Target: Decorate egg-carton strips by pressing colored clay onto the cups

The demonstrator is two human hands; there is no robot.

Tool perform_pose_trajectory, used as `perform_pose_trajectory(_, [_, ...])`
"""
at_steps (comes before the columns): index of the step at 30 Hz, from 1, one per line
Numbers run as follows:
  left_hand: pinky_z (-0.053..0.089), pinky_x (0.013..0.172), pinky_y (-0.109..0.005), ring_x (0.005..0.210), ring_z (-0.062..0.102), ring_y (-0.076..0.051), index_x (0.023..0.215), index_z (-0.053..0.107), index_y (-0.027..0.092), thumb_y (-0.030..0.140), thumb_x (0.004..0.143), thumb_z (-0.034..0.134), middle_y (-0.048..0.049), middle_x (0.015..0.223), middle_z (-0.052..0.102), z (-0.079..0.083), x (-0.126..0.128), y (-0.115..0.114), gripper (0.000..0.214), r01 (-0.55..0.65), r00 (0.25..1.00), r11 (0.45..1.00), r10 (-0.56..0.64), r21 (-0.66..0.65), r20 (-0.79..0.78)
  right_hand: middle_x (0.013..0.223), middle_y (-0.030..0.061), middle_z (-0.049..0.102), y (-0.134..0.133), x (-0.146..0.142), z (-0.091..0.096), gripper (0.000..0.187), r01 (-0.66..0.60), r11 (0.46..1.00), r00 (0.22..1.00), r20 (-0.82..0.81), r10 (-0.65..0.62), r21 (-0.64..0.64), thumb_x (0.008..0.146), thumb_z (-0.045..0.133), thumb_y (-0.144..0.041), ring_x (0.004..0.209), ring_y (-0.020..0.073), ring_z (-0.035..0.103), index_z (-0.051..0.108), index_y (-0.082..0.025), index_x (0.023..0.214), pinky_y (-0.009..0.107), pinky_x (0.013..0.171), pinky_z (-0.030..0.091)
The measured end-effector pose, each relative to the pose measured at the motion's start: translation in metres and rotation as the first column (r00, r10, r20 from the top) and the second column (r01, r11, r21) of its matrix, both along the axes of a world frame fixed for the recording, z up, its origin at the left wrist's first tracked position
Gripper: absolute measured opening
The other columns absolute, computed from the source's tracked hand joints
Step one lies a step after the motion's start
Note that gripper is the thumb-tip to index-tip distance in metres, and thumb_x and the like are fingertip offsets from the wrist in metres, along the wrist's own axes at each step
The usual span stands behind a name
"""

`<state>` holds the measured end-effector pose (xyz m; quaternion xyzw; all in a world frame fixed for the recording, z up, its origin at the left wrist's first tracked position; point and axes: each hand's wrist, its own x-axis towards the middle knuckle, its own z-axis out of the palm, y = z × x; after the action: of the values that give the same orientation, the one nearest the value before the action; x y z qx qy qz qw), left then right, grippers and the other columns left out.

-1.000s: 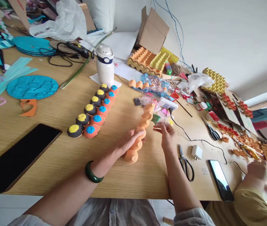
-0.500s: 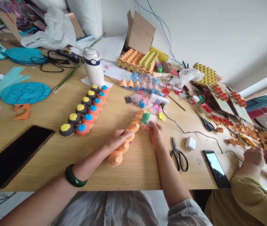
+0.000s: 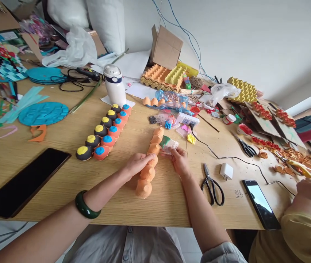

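Observation:
My left hand (image 3: 135,163), with a green bangle on the wrist, is closed on the middle of a long orange strip of egg-carton cups (image 3: 150,164) lying on the wooden table (image 3: 70,179). My right hand (image 3: 179,159) pinches a small clear bag with green clay (image 3: 168,143) right beside the strip's upper part. To the left lie two painted rows of cups, black with yellow tops and orange with blue tops (image 3: 104,133).
A black tablet (image 3: 21,182) lies front left; scissors (image 3: 212,184), a white charger (image 3: 226,171) and a phone (image 3: 261,204) lie to the right. Another person's hand (image 3: 310,190) works at the far right. Egg trays (image 3: 163,75), a white bottle (image 3: 114,86) and craft clutter fill the back.
My right hand reached to the pile of small bags, took the green clay bag and drew it back beside the strip. My left hand kept hold of the orange strip.

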<state>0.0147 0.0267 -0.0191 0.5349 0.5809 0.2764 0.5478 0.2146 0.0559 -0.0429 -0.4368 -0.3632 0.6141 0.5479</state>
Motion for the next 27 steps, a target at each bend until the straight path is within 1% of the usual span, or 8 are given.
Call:
perform_pose_trajectory(3, [0.047, 0.052, -0.032, 0.055, 0.064, -0.024, 0.051, 0.050, 0.024, 0.078, 0.079, 0.063, -0.0044, 0.052, 0.061, 0.006, -0.007, 0.007, 0.062, 0.069, 0.991, 0.993, -0.079, -0.099, -0.109, 0.092, 0.0061, 0.084, -0.001, -0.001, 0.000, 0.040, -0.010, 1.000, 1.000, 0.007, 0.010, -0.001, 0.066, 0.095, -0.048, 0.085, 0.0258, 0.082, 0.079, -0.019, 0.088, 0.035, 0.070, 0.069])
perform_pose_trajectory(7, [0.042, 0.058, -0.032, 0.070, 0.068, -0.030, 0.052, 0.057, 0.023, 0.077, 0.071, 0.074, -0.0077, 0.057, 0.064, 0.020, -0.014, 0.013, 0.060, 0.041, 0.946, 0.999, -0.041, -0.009, -0.323, 0.092, 0.0063, 0.084, -0.003, -0.002, -0.001, 0.041, -0.015, 1.000, 1.000, 0.011, 0.015, 0.001, 0.067, 0.095, -0.050, 0.083, 0.0246, 0.081, 0.080, -0.019, 0.089, 0.034, 0.070, 0.069])
perform_pose_trajectory(9, [0.043, 0.065, -0.033, 0.084, 0.072, -0.032, 0.070, 0.067, 0.023, 0.076, 0.077, 0.070, -0.0102, 0.079, 0.074, 0.025, -0.014, 0.013, 0.054, 0.045, 0.839, 0.990, 0.035, 0.133, -0.543, 0.091, 0.0064, 0.084, -0.003, -0.003, -0.001, 0.042, -0.023, 1.000, 1.000, 0.019, 0.023, 0.002, 0.067, 0.095, -0.051, 0.080, 0.0246, 0.081, 0.080, -0.019, 0.088, 0.034, 0.068, 0.069])
perform_pose_trajectory(11, [0.046, 0.069, -0.032, 0.095, 0.073, -0.030, 0.103, 0.073, 0.023, 0.068, 0.086, 0.066, -0.0103, 0.112, 0.077, 0.028, -0.011, 0.012, 0.048, 0.106, 0.820, 0.966, 0.049, 0.236, -0.571, 0.088, 0.0062, 0.083, -0.004, -0.004, -0.001, 0.042, -0.039, 0.999, 0.999, 0.027, 0.039, 0.002, 0.067, 0.095, -0.052, 0.078, 0.0249, 0.081, 0.080, -0.019, 0.089, 0.035, 0.066, 0.069])
perform_pose_trajectory(14, [0.050, 0.073, -0.034, 0.104, 0.073, -0.028, 0.134, 0.064, 0.023, 0.058, 0.091, 0.066, -0.0115, 0.136, 0.068, 0.027, -0.005, 0.009, 0.055, 0.175, 0.818, 0.951, 0.004, 0.254, -0.576, 0.088, 0.0058, 0.083, -0.005, -0.004, 0.000, 0.040, -0.034, 0.999, 0.999, 0.040, 0.034, 0.006, 0.069, 0.093, -0.052, 0.077, 0.0250, 0.080, 0.080, -0.019, 0.089, 0.035, 0.064, 0.068])
perform_pose_trajectory(19, [0.057, 0.087, -0.041, 0.112, 0.072, -0.032, 0.141, 0.060, 0.019, 0.050, 0.093, 0.065, -0.0147, 0.140, 0.065, 0.020, -0.001, 0.008, 0.058, 0.190, 0.840, 0.938, -0.002, 0.291, -0.543, 0.087, 0.0046, 0.083, -0.004, -0.004, 0.001, 0.032, 0.053, 0.998, 0.998, 0.022, -0.054, 0.020, 0.071, 0.090, -0.047, 0.075, 0.0243, 0.079, 0.080, -0.020, 0.086, 0.033, 0.061, 0.067])
perform_pose_trajectory(24, [0.048, 0.119, -0.044, 0.137, 0.061, -0.030, 0.138, 0.064, 0.021, 0.045, 0.096, 0.062, -0.0141, 0.143, 0.066, 0.013, 0.000, 0.016, 0.049, 0.049, 0.964, 0.795, 0.120, 0.605, -0.236, 0.078, 0.0027, 0.081, -0.006, -0.004, 0.008, 0.028, -0.026, 0.999, 0.999, -0.044, 0.025, -0.022, 0.073, 0.086, -0.045, 0.074, 0.0257, 0.080, 0.079, -0.021, 0.085, 0.036, 0.065, 0.068])
perform_pose_trajectory(27, [0.046, 0.121, -0.046, 0.138, 0.060, -0.030, 0.144, 0.061, 0.022, 0.046, 0.091, 0.070, -0.0144, 0.146, 0.066, 0.015, 0.002, 0.022, 0.059, -0.007, 0.991, 0.766, 0.089, 0.642, -0.096, 0.076, 0.0027, 0.080, -0.008, -0.005, 0.013, 0.027, -0.111, 0.993, 0.992, -0.062, 0.109, -0.034, 0.073, 0.085, -0.045, 0.072, 0.0262, 0.080, 0.078, -0.021, 0.084, 0.038, 0.066, 0.069])
